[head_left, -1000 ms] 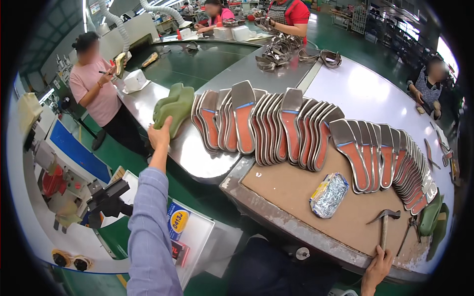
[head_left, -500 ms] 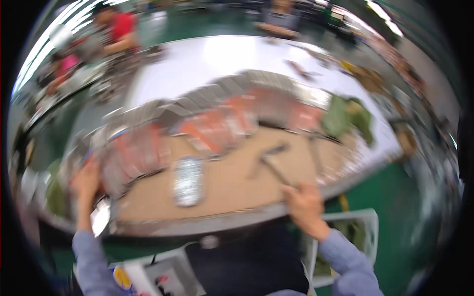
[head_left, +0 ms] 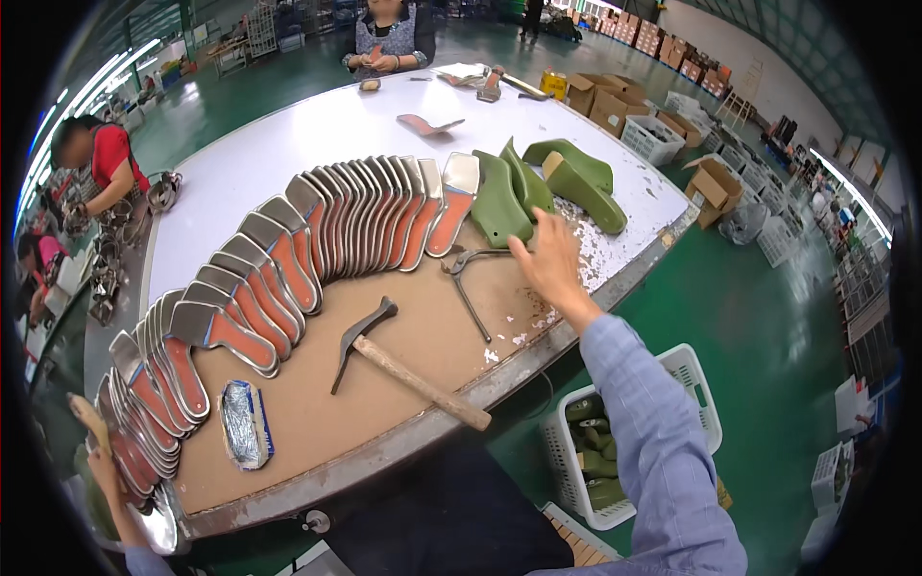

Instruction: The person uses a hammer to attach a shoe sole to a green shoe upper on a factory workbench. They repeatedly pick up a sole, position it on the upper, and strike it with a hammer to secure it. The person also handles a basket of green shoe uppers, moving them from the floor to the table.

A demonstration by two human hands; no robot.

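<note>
At the far left rim my left hand (head_left: 104, 472) is closed against a long tan piece (head_left: 88, 419), beside the end of the row of insoles. Its fingers are partly hidden, and what they hold is unclear. My right hand (head_left: 555, 259) reaches across the table's right side with fingers apart, at the near edge of the green shoe lasts (head_left: 501, 204). Contact with a last is unclear. Just left of this hand lie metal pincers (head_left: 469, 288). A wooden-handled hammer (head_left: 408, 377) rests on the brown board. Metal-tipped, reddish insoles (head_left: 279, 264) stand overlapped in a long curved row.
A foil-covered block (head_left: 246, 425) sits on the brown board (head_left: 317, 422). Below the table's right edge stands a white basket (head_left: 567, 470) of green lasts. A single insole (head_left: 429, 126) lies farther back. Co-workers are at the far side and left; cartons (head_left: 615, 108) stand at right.
My right hand has let go of the hammer, now lying on the board, and moved up and right to the green lasts. My left hand has moved down to the left rim. The view has shifted.
</note>
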